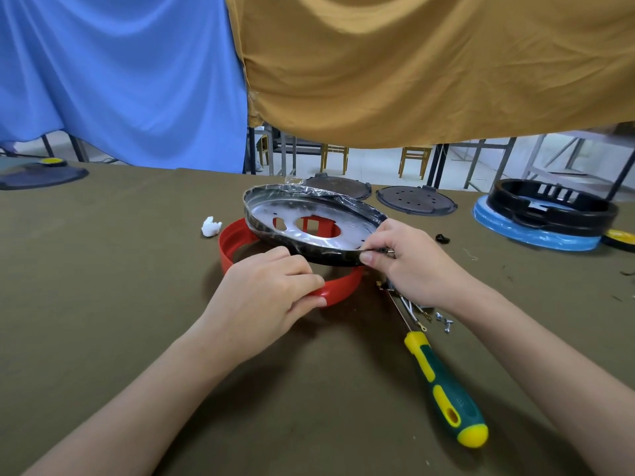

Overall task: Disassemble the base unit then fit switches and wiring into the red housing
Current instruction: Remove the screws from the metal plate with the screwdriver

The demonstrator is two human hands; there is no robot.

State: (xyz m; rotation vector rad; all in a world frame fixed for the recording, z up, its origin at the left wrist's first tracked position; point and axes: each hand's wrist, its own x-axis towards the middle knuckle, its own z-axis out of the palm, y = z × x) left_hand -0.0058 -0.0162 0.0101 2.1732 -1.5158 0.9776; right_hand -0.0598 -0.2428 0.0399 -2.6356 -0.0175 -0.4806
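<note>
Pinching the tilted metal pan (311,228) by its rim, the right hand (409,261) lifts it; left hand (271,293) fingers grip the red ring (237,242).

We are in a workshop or training room: our table (137,269) wears an olive cloth, a screwdriver (446,389) and loose screws (445,322) lie on it, appliance parts (549,207) sit around, and metal-framed benches (481,159) and wooden stools (414,159) stand behind.

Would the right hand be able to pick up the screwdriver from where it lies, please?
Probably not yet: the right hand pinches the rim of the metal pan, tilted over the red housing. The screwdriver lies bare on the table near that forearm, so once the pan is released the way looks free.
</note>
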